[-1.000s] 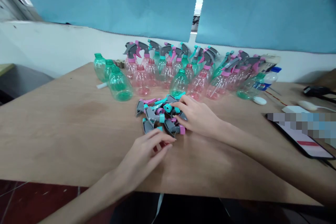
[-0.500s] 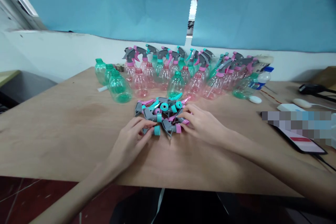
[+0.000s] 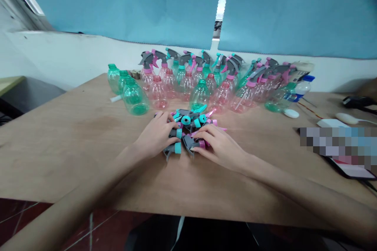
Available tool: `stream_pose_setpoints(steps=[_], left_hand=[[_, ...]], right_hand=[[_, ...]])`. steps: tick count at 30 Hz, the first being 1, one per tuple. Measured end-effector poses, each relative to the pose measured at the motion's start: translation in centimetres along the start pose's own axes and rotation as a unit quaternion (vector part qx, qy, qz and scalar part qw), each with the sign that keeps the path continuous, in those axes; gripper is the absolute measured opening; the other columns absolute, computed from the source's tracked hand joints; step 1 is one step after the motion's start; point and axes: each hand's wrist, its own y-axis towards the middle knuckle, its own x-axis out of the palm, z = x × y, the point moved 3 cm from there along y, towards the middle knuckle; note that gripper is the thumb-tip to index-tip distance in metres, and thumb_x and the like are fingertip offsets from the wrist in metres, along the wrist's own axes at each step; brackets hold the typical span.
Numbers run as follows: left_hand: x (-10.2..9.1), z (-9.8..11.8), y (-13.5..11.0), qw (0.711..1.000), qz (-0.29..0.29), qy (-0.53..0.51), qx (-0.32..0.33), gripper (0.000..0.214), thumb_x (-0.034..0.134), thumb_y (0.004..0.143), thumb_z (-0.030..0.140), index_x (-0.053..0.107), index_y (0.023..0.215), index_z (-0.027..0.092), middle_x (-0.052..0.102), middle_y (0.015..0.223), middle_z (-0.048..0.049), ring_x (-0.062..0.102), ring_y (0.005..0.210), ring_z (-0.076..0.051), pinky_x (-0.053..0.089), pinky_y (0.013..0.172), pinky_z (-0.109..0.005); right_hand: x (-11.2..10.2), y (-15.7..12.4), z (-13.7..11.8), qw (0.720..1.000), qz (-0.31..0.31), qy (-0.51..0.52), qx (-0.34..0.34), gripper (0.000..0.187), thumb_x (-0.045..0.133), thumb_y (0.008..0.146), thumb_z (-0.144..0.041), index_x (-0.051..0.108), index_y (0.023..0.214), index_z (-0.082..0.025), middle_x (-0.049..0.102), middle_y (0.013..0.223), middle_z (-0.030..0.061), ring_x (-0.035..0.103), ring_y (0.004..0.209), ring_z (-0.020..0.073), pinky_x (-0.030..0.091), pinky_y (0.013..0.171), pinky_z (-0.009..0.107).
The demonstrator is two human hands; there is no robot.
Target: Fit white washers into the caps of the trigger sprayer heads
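Several sprayers (image 3: 187, 143) between both hands' fingers (image 3: 209, 130)

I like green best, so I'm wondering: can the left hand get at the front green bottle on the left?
Probably yes: the green bottle stands just beyond the left hand, with nothing visible between them. That hand is at the spray heads, so it might need to leave those.

Two hands (image 3: 156, 133), five open pink bottles (image 3: 159, 95) and one blue-capped bottle (image 3: 302, 88) show.

The 2 hands (image 3: 156, 135) (image 3: 222, 143) are bare, the clothing (image 3: 215, 233) dark.
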Motion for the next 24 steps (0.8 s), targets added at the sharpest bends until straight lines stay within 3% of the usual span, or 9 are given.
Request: stream_pose_setpoints(steps=[4, 8, 13, 17, 20, 24], left_hand=[[-0.8, -0.5, -0.7, 0.997, 0.075, -0.027, -0.013, 0.03, 0.065, 0.079, 0.041, 0.065, 0.096, 0.016, 0.055, 0.101, -0.0099, 0.051, 0.099, -0.028, 0.044, 0.087, -0.043], [-2.4, -0.7, -2.1, 0.98, 0.158, -0.093, -0.083, 0.031, 0.062, 0.081, 0.045, 0.062, 0.097, 0.019, 0.059, 0.094, -0.0048, 0.057, 0.092, -0.023, 0.046, 0.082, -0.038], [-3.8, 2.8, -2.4, 0.96, 0.2, -0.173, -0.091, 0.029, 0.067, 0.078, 0.043, 0.06, 0.097, 0.021, 0.062, 0.094, -0.0019, 0.059, 0.088, -0.02, 0.047, 0.073, -0.031], [-2.7, 6.7, -1.1, 0.963, 0.158, -0.212, -0.054, 0.026, 0.072, 0.075, 0.036, 0.058, 0.092, 0.021, 0.062, 0.093, -0.0011, 0.057, 0.087, -0.02, 0.046, 0.074, -0.031], [-0.8, 9.1, 0.4, 0.957, 0.11, -0.266, -0.035, 0.023, 0.072, 0.076, 0.029, 0.056, 0.092, 0.021, 0.061, 0.096, -0.002, 0.056, 0.09, -0.02, 0.045, 0.08, -0.034], [2.1, 11.8, 2.7, 0.94, 0.055, -0.334, -0.037, 0.02, 0.069, 0.078, 0.026, 0.055, 0.092, 0.021, 0.058, 0.097, -0.0034, 0.056, 0.085, -0.02, 0.047, 0.072, -0.033]], right_hand=[[-0.2, -0.1, 0.2, 1.0, 0.007, 0.013, 0.01, 0.025, 0.056, 0.089, -0.032, 0.057, 0.109, -0.017, 0.059, 0.104, 0.0101, 0.056, 0.098, 0.0233, 0.049, 0.083, 0.039], [-0.6, -0.8, 0.8, 0.998, 0.018, 0.047, 0.033, 0.023, 0.055, 0.089, -0.03, 0.055, 0.11, -0.019, 0.058, 0.106, 0.0092, 0.056, 0.099, 0.0222, 0.049, 0.085, 0.038], [-1.4, -2.2, 2.2, 0.995, 0.046, 0.051, 0.074, 0.019, 0.053, 0.09, -0.031, 0.054, 0.106, -0.021, 0.057, 0.105, 0.0084, 0.057, 0.099, 0.0225, 0.049, 0.087, 0.041], [-2.8, -3.5, 3.6, 0.99, 0.078, 0.051, 0.104, 0.02, 0.054, 0.089, -0.033, 0.054, 0.106, -0.022, 0.057, 0.102, 0.0072, 0.058, 0.097, 0.0223, 0.05, 0.085, 0.04], [-3.9, -5.0, 4.4, 0.985, 0.09, 0.06, 0.138, 0.019, 0.054, 0.089, -0.033, 0.054, 0.105, -0.022, 0.06, 0.101, 0.0069, 0.06, 0.092, 0.0218, 0.051, 0.08, 0.039], [-5.0, -7.2, 5.4, 0.965, 0.087, 0.128, 0.212, 0.02, 0.052, 0.09, -0.037, 0.055, 0.103, -0.022, 0.063, 0.102, 0.0071, 0.063, 0.083, 0.0198, 0.054, 0.07, 0.036]])
